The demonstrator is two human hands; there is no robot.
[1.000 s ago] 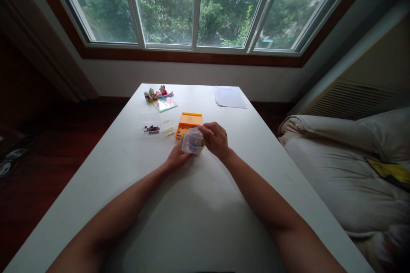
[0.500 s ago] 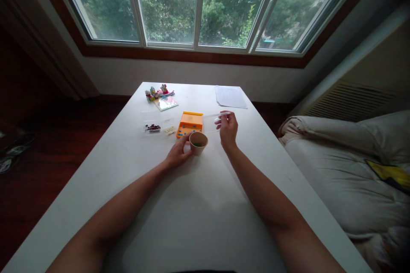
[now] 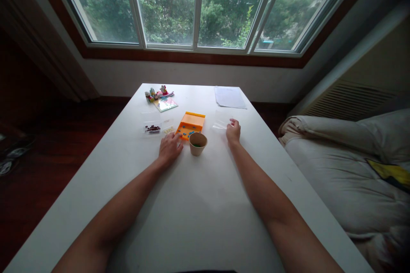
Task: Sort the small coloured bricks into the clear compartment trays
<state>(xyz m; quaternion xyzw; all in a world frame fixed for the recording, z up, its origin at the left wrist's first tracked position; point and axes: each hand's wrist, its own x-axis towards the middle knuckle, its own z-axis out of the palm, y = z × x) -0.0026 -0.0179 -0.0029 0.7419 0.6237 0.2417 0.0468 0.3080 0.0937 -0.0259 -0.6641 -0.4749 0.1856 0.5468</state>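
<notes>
A tan paper cup (image 3: 197, 149) with something green inside stands upright in the middle of the white table, apart from both hands. Just behind it lies an orange plastic case (image 3: 194, 120), opened out, with small blue pieces in its near half. My left hand (image 3: 171, 149) is closed at the case's near left corner, fingertips on its edge. On the right, my right hand (image 3: 233, 132) pinches the edge of a clear plastic box (image 3: 220, 125), which rests low over the table. The box's outline is faint, and its contents cannot be made out.
Left of the orange case lie a clear box with dark brown bits (image 3: 152, 129) and another with pale bits (image 3: 169, 129). Small colourful figurines (image 3: 156, 93) and a pastel card (image 3: 165, 103) are at the back left. White paper sheets (image 3: 229, 97) lie at the back right.
My left hand has let go of the cup and moved left to the orange case, which has turned slightly. My right hand has lowered the clear box and shifted slightly right.
</notes>
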